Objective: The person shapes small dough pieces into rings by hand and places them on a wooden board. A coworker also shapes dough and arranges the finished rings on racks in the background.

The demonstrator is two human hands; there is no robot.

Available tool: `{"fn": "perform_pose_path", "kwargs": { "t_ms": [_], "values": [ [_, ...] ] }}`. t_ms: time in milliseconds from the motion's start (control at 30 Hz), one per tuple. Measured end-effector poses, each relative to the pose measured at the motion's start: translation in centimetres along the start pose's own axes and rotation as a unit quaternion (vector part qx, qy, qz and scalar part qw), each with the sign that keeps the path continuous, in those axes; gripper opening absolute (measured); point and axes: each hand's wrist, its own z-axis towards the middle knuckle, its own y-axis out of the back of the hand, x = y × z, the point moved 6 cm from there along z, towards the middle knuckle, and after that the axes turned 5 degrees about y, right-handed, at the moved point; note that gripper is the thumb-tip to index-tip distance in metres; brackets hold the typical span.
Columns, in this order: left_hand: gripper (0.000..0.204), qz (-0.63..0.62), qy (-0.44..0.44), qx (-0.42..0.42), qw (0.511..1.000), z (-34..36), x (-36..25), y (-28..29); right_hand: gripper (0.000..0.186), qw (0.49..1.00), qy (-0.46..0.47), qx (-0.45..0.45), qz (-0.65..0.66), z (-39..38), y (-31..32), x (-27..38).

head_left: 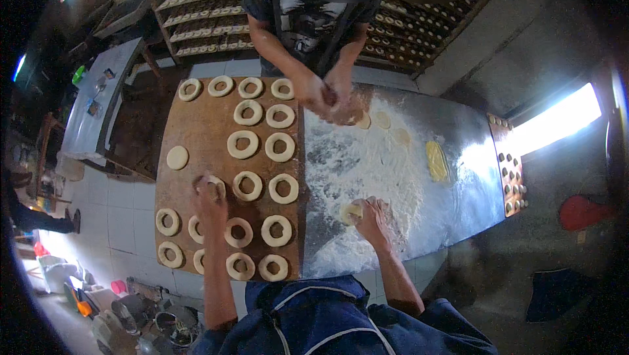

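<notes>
My left hand (pixel 211 201) is over the wooden board (pixel 203 112), blurred by motion. A pale piece of dough (pixel 219 186) shows at its fingers, partly covered, so I cannot make out the grip. Around it lie several dough rings (pixel 247 186) in rough rows, and a round dough disc (pixel 177 157) without a visible hole rests to the left. On the floured metal tabletop, my right hand (pixel 373 219) has its fingers curled over the edge of a small flat dough piece (pixel 350 214).
Across the table a person works with both hands (pixel 334 98) together above the flour; flat dough rounds (pixel 382 120) lie beside them. A yellow plastic-wrapped lump (pixel 437 161) sits farther right. Another board (pixel 508 165) holds small pieces at the right end. Racks (pixel 209 11) of dough rings stand behind.
</notes>
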Motion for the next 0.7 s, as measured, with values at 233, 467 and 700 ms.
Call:
{"fn": "perform_pose_path", "kwargs": {
  "t_ms": [233, 467, 700],
  "values": [
    [0.033, -0.276, -0.046, 0.315, 0.907, -15.2, -15.8, -9.3, 0.027, 0.826, -0.117, -0.031, 0.551, -2.1, -1.9, -5.3],
    [0.026, -0.449, 0.099, 0.371, 0.807, -19.7, -21.9, -11.3, 0.047, 0.826, -0.072, -0.031, 0.558, -4.0, 2.4, -4.7],
    [0.026, -0.455, 0.081, 0.342, 0.818, -21.8, -26.5, -11.3, 0.062, 0.894, 0.004, -0.038, 0.446, -4.0, 7.0, -6.2]
  ]
}}
